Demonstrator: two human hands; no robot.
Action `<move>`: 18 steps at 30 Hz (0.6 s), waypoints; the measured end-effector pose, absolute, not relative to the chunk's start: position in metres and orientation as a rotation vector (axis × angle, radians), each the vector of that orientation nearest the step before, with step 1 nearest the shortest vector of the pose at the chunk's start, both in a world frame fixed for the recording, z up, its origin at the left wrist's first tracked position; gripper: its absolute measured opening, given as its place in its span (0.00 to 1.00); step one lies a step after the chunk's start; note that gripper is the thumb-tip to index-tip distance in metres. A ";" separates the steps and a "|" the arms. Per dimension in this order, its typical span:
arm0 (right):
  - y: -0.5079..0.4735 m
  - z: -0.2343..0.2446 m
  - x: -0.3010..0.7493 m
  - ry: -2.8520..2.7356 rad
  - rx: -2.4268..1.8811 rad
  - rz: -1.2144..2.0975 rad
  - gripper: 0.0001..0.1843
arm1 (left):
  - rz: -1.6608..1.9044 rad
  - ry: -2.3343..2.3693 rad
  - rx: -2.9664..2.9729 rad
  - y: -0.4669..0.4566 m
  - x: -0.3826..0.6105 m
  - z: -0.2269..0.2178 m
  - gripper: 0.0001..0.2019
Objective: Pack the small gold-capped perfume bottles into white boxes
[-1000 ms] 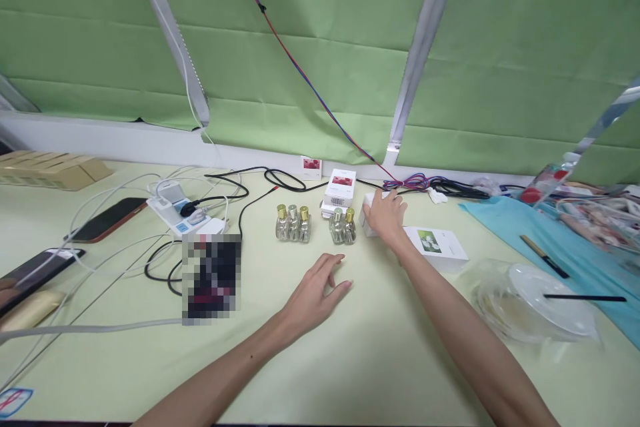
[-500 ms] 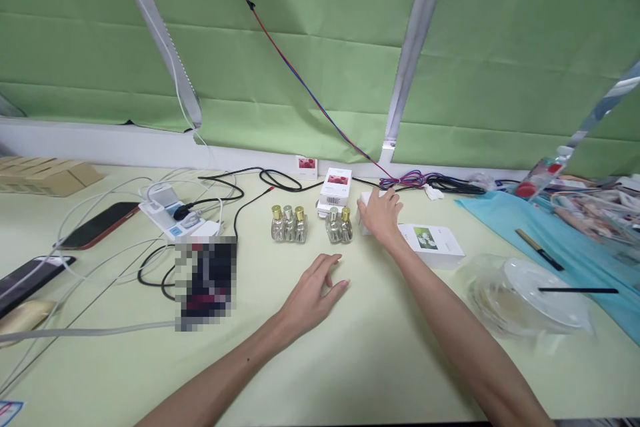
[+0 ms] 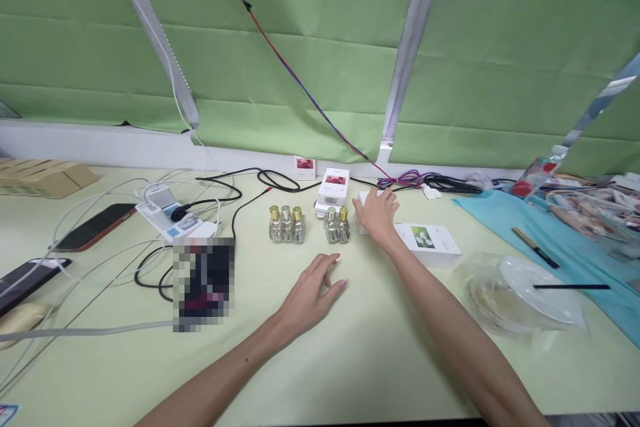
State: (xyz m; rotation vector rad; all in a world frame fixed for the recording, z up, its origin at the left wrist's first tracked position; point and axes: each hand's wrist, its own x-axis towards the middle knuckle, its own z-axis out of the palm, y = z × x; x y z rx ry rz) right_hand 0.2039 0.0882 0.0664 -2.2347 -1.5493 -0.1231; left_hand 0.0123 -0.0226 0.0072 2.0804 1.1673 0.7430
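Note:
My right hand [image 3: 377, 217] reaches over a small white box [image 3: 362, 223] and grips it, thumb on the left side and fingers across the top; the hand hides most of it. My left hand [image 3: 311, 288] rests on the table, thumb apart from the fingers, holding nothing. Beyond it stand small glass perfume bottles with gold and silver caps: a group of three [image 3: 287, 225] and a pair [image 3: 337, 226]. Behind the pair lie stacked white boxes with a red picture [image 3: 334, 188]. Right of my right hand is a white box with a white-flower picture [image 3: 429, 244].
A plastic-wrapped round container [image 3: 520, 300] and a knife [image 3: 535, 248] on blue cloth [image 3: 480, 207] lie to the right. Left are a power strip [image 3: 170, 217], phones [image 3: 95, 227], tangled cables and brown cartons [image 3: 47, 177]. A small red-pictured box [image 3: 305, 167] stands at the back.
The whole view has shifted slightly to the left. Both hands keep nearly the same pose, with my right hand still on the white box.

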 end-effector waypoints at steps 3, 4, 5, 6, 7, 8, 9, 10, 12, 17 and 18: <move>0.089 0.062 0.205 -1.560 -2.221 -0.185 0.30 | 0.752 1.157 2.085 -0.022 0.012 0.007 0.22; 0.089 0.061 0.205 -1.565 -2.212 -0.198 0.31 | 0.756 1.155 2.085 -0.022 0.012 0.007 0.22; 0.089 0.060 0.206 -1.570 -2.200 -0.208 0.33 | 0.760 1.156 2.085 -0.022 0.012 0.007 0.22; 0.088 0.058 0.206 -1.575 -2.179 -0.219 0.34 | 0.763 1.158 2.085 -0.022 0.012 0.007 0.22; 0.088 0.057 0.207 -1.581 -2.148 -0.233 0.35 | 0.765 1.160 2.086 -0.022 0.012 0.006 0.21; 0.087 0.056 0.207 -1.585 -2.106 -0.254 0.34 | 0.766 1.162 2.087 -0.022 0.012 0.006 0.21; 0.086 0.055 0.208 -1.587 -2.052 -0.282 0.34 | 0.768 1.161 2.089 -0.022 0.012 0.006 0.21; 0.084 0.054 0.208 -1.587 -1.983 -0.316 0.32 | 0.770 1.158 2.092 -0.022 0.012 0.006 0.21; 0.081 0.052 0.208 -1.566 -1.812 -0.374 0.27 | 0.772 1.149 2.102 -0.022 0.011 0.005 0.22; 0.066 0.050 0.204 -1.598 -1.306 -0.300 0.15 | 0.780 1.132 2.114 -0.022 0.011 0.005 0.21; 0.062 0.048 0.204 -1.633 -1.236 -0.256 0.15 | 0.776 1.135 2.114 -0.022 0.011 0.005 0.21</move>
